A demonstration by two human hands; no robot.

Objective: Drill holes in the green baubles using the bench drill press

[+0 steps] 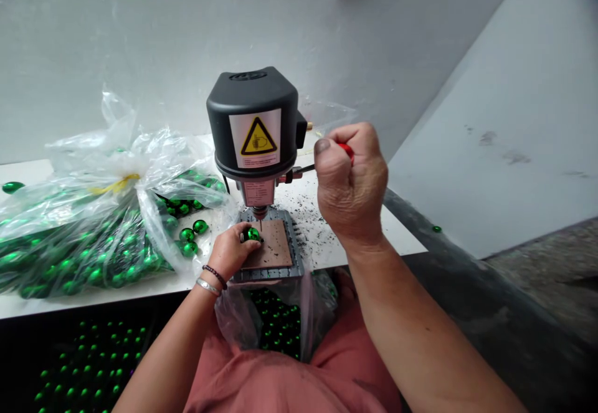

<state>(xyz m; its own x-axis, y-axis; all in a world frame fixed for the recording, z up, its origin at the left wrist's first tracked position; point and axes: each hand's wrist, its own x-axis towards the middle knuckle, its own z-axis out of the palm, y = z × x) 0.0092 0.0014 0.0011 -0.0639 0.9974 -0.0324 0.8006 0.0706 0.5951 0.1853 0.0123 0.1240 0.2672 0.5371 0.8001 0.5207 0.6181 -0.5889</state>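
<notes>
Person's left grip (228,250) pinching a shiny green ball (253,233) under a boxy black drill press (255,134), right grip (352,185) around its red-knobbed dark lever (306,169)

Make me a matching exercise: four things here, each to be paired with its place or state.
1. Left hand
2. Right hand
3. Warning sticker
4. Yellow tie

A. At the gathered neck of the clear bag
B. Gripping the red knob
C. Holding a green ball at the brown board
D. On the black housing

Pairs: 1-C; 2-B; 3-D; 4-A
</notes>
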